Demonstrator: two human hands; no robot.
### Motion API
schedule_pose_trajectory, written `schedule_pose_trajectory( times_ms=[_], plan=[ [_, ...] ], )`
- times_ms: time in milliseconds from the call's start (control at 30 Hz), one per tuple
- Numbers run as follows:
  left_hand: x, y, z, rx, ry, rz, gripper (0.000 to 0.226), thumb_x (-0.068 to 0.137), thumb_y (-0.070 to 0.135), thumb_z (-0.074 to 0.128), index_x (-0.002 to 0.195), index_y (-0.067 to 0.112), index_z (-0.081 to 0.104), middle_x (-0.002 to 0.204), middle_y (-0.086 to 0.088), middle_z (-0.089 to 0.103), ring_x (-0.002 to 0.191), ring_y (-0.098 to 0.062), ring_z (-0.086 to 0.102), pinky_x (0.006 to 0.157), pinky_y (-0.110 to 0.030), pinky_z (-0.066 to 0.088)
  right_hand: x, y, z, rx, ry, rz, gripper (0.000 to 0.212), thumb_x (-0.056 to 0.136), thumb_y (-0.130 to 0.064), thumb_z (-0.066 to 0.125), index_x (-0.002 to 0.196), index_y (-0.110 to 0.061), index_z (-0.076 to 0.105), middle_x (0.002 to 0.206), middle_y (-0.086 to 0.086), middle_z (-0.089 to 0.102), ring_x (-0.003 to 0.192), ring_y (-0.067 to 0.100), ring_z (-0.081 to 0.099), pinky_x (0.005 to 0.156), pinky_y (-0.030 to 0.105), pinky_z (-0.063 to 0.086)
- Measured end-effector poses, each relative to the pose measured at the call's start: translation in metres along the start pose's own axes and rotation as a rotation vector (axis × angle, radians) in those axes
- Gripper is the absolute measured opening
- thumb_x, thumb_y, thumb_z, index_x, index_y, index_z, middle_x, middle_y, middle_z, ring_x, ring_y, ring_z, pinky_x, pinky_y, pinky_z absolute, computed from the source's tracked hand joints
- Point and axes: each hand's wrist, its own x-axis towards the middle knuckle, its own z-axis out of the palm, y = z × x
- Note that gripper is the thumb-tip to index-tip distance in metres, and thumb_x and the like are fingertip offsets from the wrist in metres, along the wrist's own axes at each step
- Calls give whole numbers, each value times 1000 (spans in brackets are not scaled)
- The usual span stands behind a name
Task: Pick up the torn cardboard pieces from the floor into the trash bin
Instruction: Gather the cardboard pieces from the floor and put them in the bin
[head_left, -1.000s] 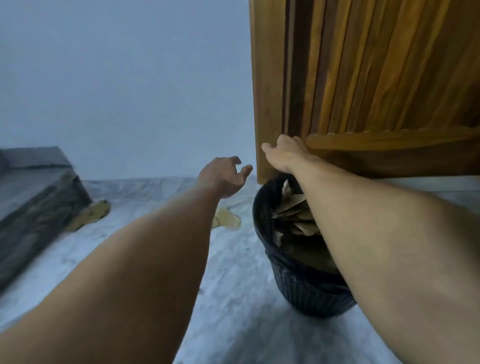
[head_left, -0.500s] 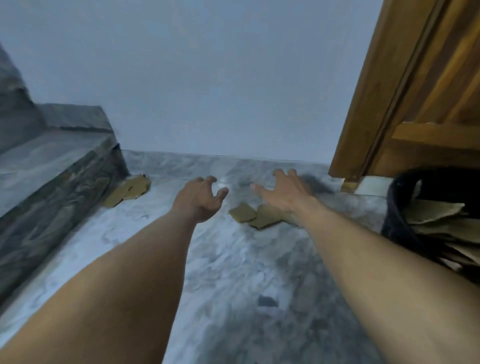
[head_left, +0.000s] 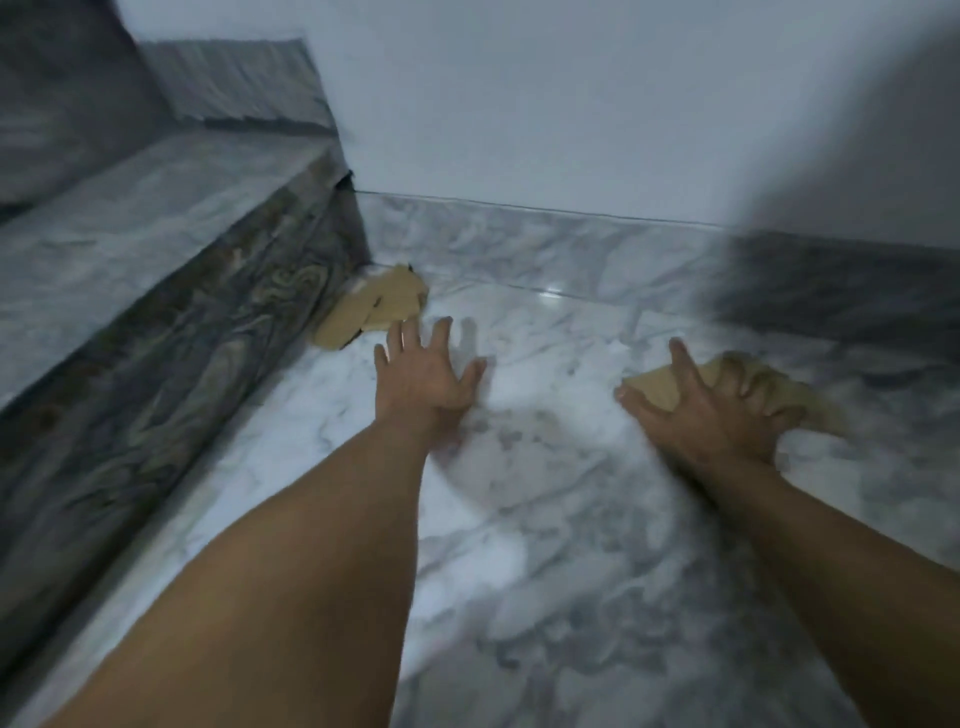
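Right hand (head_left: 711, 415) — fingers curled over torn cardboard pieces (head_left: 657, 387) on the floor beneath it. Left hand (head_left: 428, 382) — spread open, holding nothing; second cardboard pile (head_left: 374, 309) just beyond its fingertips, against the stone step (head_left: 156, 249). Risk: thin pieces could slide on the polished marble floor (head_left: 545, 519) or slip from a loose grasp. Pale wall (head_left: 571, 104) beyond; trash bin out of view.

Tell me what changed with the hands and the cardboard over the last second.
The right hand left the bin, dropped to the floor and now grips the cardboard pieces there with curled fingers. The left hand opened and reached forward toward the cardboard pile beside the step, not touching it. The bin and door have gone out of view. The pile has not moved.
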Motion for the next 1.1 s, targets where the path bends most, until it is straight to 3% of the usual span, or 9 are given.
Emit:
schedule_pose_trajectory(
  times_ms=[67, 200, 333, 433, 533, 667, 900, 1000, 1100],
  plan=[
    [17, -19, -1, 8, 23, -57, 79, 94, 68, 42, 158, 24, 26, 164, -18, 20, 153, -36, 10, 122, -56, 13, -1, -7, 5, -44, 100, -71, 100, 70, -100, 21, 156, -51, 10, 164, 16, 18, 147, 45, 19, 114, 67, 12],
    [53, -45, -9, 17, 22, -144, 95, 86, 78, 47, 159, 23, 18, 166, -21, 11, 153, -41, 5, 120, -61, 11, 0, -7, 10, -67, 245, -87, 107, 69, -100, 20, 155, -36, 29, 151, 22, 38, 132, 45, 39, 105, 62, 29],
    [89, -57, -19, 26, -133, -182, 114, 73, 94, 44, 160, 41, -6, 171, -12, -7, 154, -47, -9, 120, -69, 0, 4, -5, 10, -155, 222, -124, 99, 73, -95, 25, 154, -37, 33, 152, 12, 39, 139, 41, 30, 107, 70, 26],
    [109, -59, -18, -17, -287, -220, 110, 69, 100, 33, 155, 52, -15, 170, -4, -16, 151, -51, -12, 115, -74, -3, 7, -7, 11, -136, 175, -87, 98, 72, -95, 21, 154, -41, 30, 153, 13, 33, 144, 44, 21, 106, 80, 18],
    [117, -47, -2, 31, -276, -234, 88, 86, 88, 21, 160, 46, 0, 171, -6, -5, 151, -53, -7, 114, -75, -2, 2, -13, 6, -78, 186, -88, 108, 62, -96, 13, 151, -38, 34, 150, 16, 31, 139, 43, 28, 106, 76, 21],
    [104, -29, 15, 43, -158, -178, 63, 101, 65, 21, 159, 42, 17, 170, -4, 10, 153, -46, 2, 117, -69, 2, 1, -13, 6, -107, 161, -78, 107, 62, -96, 12, 151, -41, 32, 159, 17, 24, 141, 44, 25, 109, 73, 18],
    [28, 24, 24, 18, -165, 11, 57, 103, 60, 20, 158, 42, 20, 171, -3, 11, 155, -40, 3, 120, -65, 4, 7, -11, 6, -122, 37, -80, 90, 77, -94, 14, 153, -45, 20, 166, 9, 15, 150, 41, 11, 113, 72, 9],
    [-26, 52, 27, 16, -152, 107, 56, 103, 59, 22, 156, 42, 25, 170, -5, 14, 155, -38, 7, 121, -61, 6, -3, -8, 2, -135, 45, -139, 78, 84, -87, 20, 151, -46, 26, 161, 8, 23, 145, 40, 20, 113, 69, 14],
    [-72, 75, 23, 29, -105, 210, 54, 101, 62, 30, 150, 42, 37, 162, -6, 31, 146, -36, 25, 114, -53, 21, -27, 3, -3, -189, 90, -198, 67, 91, -79, 26, 149, -45, 31, 153, 13, 32, 134, 39, 30, 110, 62, 22]
  ],
)
